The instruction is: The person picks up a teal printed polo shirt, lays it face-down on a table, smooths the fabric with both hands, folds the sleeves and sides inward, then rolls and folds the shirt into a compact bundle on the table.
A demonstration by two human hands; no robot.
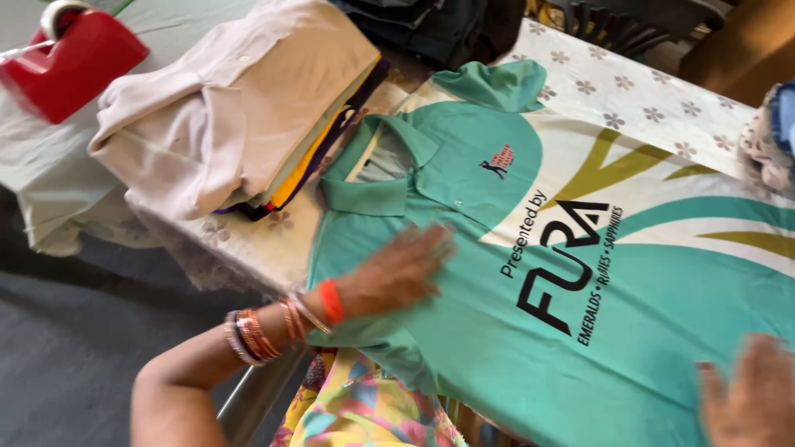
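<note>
Teal polo shirt flat on counter, collar toward folded-clothes stack, long axis along counter | left hand fingers spread, pressing shirt | right hand flat, open, blurred.

Left arm came in from the bottom left, forearm angled up and to the right, wrist pretty much straight. The left hand was laid flat, palm down, fingers stretched out and close together, pointing up-right; it looked a bit blurred. A stack of thin copper and pink metal bangles and one orange band sat around that wrist. The right hand only just showed in the bottom right corner, also flat and open with fingers spread a little, quite blurry, its wrist out of view.
</note>
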